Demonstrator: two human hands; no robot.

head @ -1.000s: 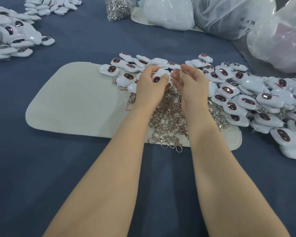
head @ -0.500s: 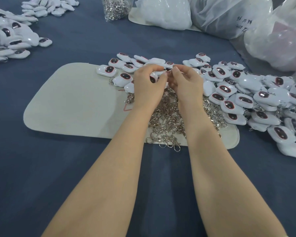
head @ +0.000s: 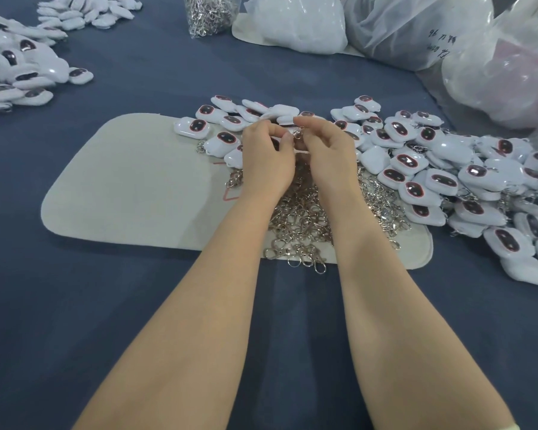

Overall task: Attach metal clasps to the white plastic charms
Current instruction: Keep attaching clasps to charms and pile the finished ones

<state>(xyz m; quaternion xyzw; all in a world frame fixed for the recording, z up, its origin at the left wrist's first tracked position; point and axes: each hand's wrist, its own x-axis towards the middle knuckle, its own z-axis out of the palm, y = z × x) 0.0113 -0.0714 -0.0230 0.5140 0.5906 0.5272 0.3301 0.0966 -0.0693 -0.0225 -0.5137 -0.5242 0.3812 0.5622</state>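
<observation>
I find the metal clasp [head: 298, 132] pinched in the right hand [head: 331, 156]. It meets the left hand [head: 266, 159], which curls round a white charm [head: 275, 139], mostly hidden. Both work above the loose clasps [head: 305, 218] on the felt mat [head: 131, 187]. The mat's left half and the blue cloth [head: 75, 305] offer room. The far plastic bag [head: 416, 29] bears handwriting: "96", the rest illegible.

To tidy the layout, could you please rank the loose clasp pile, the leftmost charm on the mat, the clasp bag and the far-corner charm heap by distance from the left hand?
1. Loose clasp pile, beneath the left hand.
2. Leftmost charm, on the mat, to the hand's left.
3. Clasp bag, ahead at the far side.
4. Far-corner charm heap, back left.
</observation>
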